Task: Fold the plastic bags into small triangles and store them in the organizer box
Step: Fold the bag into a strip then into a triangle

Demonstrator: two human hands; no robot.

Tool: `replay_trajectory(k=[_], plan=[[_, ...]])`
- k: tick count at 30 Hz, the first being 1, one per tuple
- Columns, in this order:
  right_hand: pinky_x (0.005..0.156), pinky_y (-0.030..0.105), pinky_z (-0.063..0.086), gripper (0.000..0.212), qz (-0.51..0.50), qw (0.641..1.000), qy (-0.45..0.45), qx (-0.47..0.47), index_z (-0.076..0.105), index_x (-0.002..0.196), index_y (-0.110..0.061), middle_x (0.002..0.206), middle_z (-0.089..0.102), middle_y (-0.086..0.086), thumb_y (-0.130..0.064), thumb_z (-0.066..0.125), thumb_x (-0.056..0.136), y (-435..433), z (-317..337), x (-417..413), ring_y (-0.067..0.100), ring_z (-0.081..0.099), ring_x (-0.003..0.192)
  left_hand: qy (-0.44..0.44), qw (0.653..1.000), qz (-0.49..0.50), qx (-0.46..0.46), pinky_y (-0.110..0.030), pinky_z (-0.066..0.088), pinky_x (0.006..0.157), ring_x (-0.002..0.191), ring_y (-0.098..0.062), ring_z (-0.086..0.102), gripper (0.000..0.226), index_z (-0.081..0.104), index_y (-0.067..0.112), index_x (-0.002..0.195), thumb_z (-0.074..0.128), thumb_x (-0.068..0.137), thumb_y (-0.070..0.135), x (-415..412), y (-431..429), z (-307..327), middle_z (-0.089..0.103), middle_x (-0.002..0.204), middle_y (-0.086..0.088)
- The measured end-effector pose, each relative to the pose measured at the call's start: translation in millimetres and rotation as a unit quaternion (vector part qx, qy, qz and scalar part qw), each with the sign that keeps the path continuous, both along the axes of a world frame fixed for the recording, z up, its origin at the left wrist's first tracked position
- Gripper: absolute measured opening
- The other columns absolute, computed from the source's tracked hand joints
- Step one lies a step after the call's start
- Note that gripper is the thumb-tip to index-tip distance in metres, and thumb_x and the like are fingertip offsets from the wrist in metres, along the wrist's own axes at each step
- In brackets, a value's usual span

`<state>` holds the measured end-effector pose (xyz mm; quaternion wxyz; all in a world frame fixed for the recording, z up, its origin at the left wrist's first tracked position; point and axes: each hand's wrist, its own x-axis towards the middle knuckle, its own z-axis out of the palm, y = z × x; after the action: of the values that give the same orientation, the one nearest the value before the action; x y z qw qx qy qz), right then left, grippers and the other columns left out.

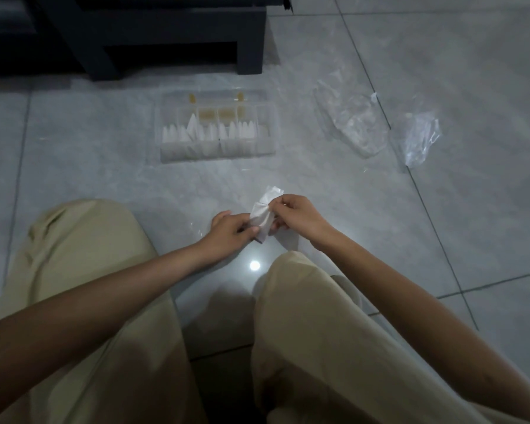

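Observation:
A partly folded clear plastic bag [264, 213] is held just above the floor between my knees. My left hand [230, 230] pinches its lower left end, and my right hand [297, 213] pinches its upper right side. A loose flap sticks up above my right fingers. Farther ahead on the floor stands the clear organizer box [216, 148] with its lid open, and several white folded triangles stand upright in its compartments. Two unfolded clear plastic bags lie at the right, one [354, 123] crumpled flat and another [420, 139] beside it.
A dark furniture base [172, 35] stands behind the box at the top left. My legs in beige trousers [74, 286] flank the hands. Grey tiled floor [471, 224] spreads out to the right.

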<state>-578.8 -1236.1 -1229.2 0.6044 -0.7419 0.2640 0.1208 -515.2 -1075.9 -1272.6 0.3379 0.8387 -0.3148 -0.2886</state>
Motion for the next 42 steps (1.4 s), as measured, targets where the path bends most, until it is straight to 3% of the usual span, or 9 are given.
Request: replay_trajectory(k=[5, 7, 11, 16, 24, 28, 30, 34, 42], plan=[[0.062, 0.024, 0.044, 0.021, 0.058, 0.988, -0.055, -0.129, 0.062, 0.069, -0.024, 0.061, 0.061, -0.005, -0.018, 0.071, 0.087, -5, -11, 4, 0.004, 0.055, 0.057, 0.025, 0.999, 0.029, 0.009, -0.022, 0.031, 0.063, 0.063, -0.01, 0.045, 0.026, 0.048, 0.025, 0.058, 0.045, 0.076, 0.043, 3, -4, 3, 0.042, 0.055, 0.007], [0.067, 0.03, 0.047, 0.023, 0.046, 0.986, -0.067, -0.144, 0.062, 0.068, -0.025, 0.065, 0.062, -0.008, -0.017, 0.07, 0.087, -7, -18, 6, 0.009, 0.059, 0.062, 0.045, 0.998, 0.042, 0.02, -0.018, 0.03, 0.06, 0.066, -0.01, 0.046, 0.029, 0.053, 0.019, 0.063, 0.048, 0.077, 0.045, 6, -4, 4, 0.046, 0.059, 0.004], [0.07, 0.036, 0.051, 0.017, 0.002, 0.992, -0.045, -0.117, 0.066, 0.072, -0.019, 0.066, 0.063, -0.002, -0.013, 0.068, 0.087, -11, -30, 9, 0.015, 0.059, 0.063, 0.032, 0.997, 0.037, 0.061, -0.027, 0.028, 0.066, 0.059, -0.005, 0.044, 0.029, 0.042, 0.021, 0.061, 0.048, 0.079, 0.043, 9, -11, 12, 0.043, 0.056, 0.005], [0.058, 0.026, 0.05, 0.021, -0.068, 0.994, -0.036, -0.078, 0.064, 0.069, -0.014, 0.057, 0.06, 0.003, -0.012, 0.065, 0.091, -10, -34, 9, 0.014, 0.056, 0.051, -0.031, 0.997, 0.068, 0.027, -0.027, 0.039, 0.078, 0.083, -0.017, 0.06, 0.008, 0.066, 0.015, 0.091, 0.066, 0.085, 0.02, 6, -17, 10, 0.06, 0.08, 0.006], [0.051, 0.022, 0.052, 0.012, -0.138, 0.983, -0.056, -0.111, 0.065, 0.081, -0.007, 0.056, 0.062, 0.006, -0.008, 0.061, 0.092, -1, -40, 4, 0.01, 0.057, 0.043, -0.131, 0.99, 0.04, 0.031, -0.034, 0.034, 0.086, 0.075, -0.024, 0.061, 0.007, 0.061, 0.019, 0.083, 0.06, 0.089, 0.022, 8, -17, 11, 0.049, 0.06, 0.011], [0.062, 0.037, 0.055, 0.017, -0.145, 0.974, -0.047, -0.165, 0.058, 0.074, -0.015, 0.063, 0.066, 0.009, -0.013, 0.062, 0.091, 2, -43, 10, 0.023, 0.064, 0.058, -0.193, 0.979, 0.05, 0.031, -0.033, 0.026, 0.083, 0.081, -0.023, 0.063, 0.014, 0.069, 0.016, 0.09, 0.059, 0.09, 0.025, 11, -24, 8, 0.068, 0.075, 0.001], [0.068, 0.041, 0.054, 0.021, -0.137, 0.973, -0.031, -0.183, 0.055, 0.07, -0.019, 0.07, 0.068, 0.01, -0.017, 0.062, 0.09, 1, -42, 13, 0.029, 0.065, 0.068, -0.214, 0.974, 0.066, 0.038, -0.031, 0.016, 0.075, 0.087, -0.019, 0.06, 0.015, 0.07, 0.019, 0.088, 0.06, 0.09, 0.029, 11, -27, 5, 0.065, 0.075, 0.003], [0.063, 0.029, 0.042, 0.01, -0.151, 0.959, 0.016, -0.24, 0.059, 0.083, -0.014, 0.081, 0.064, 0.002, -0.021, 0.061, 0.09, -2, -43, 11, 0.021, 0.059, 0.076, -0.224, 0.969, 0.088, 0.063, -0.032, 0.012, 0.08, 0.096, -0.014, 0.052, 0.012, 0.068, 0.025, 0.081, 0.062, 0.086, 0.034, 14, -28, 1, 0.056, 0.073, 0.009], [0.061, 0.028, 0.039, 0.014, -0.146, 0.95, 0.056, -0.269, 0.062, 0.084, -0.01, 0.078, 0.063, 0.004, -0.022, 0.057, 0.091, -10, -44, 7, 0.024, 0.06, 0.075, -0.211, 0.97, 0.087, 0.088, -0.035, 0.01, 0.093, 0.103, -0.016, 0.051, 0.017, 0.072, 0.022, 0.086, 0.063, 0.087, 0.037, 19, -34, 2, 0.066, 0.083, 0.006]])
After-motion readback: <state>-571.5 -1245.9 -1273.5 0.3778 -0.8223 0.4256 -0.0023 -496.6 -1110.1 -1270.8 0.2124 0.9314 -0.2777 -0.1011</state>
